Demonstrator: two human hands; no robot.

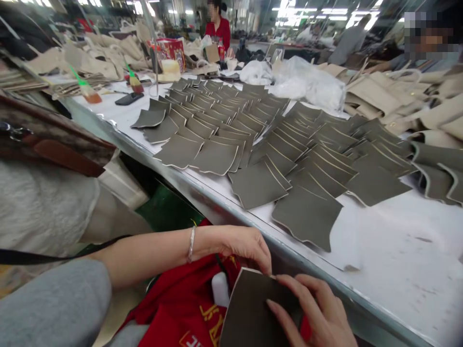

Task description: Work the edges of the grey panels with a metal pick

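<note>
A dark grey leather-like panel (pixel 253 308) with a pale cut edge is held tilted in front of my lap, low in the view. My right hand (pixel 318 308) grips it from the right, thumb on its face and fingers curled over the top edge. My left hand (pixel 249 246), with a bracelet at the wrist, is closed at that same top edge; its fingertips are partly hidden behind the panel. Beyond my hands, many similar grey panels (pixel 307 209) lie in overlapping rows on the white-covered table (pixel 408 250).
The table's metal edge (pixel 224 197) runs diagonally past my hands. Green-tipped bottles (pixel 88 91) and a dark phone (pixel 129 99) lie at the far left. Clear plastic bags (pixel 307 82) and beige bag pieces (pixel 387 94) are farther back. A person in red (pixel 219 31) is behind.
</note>
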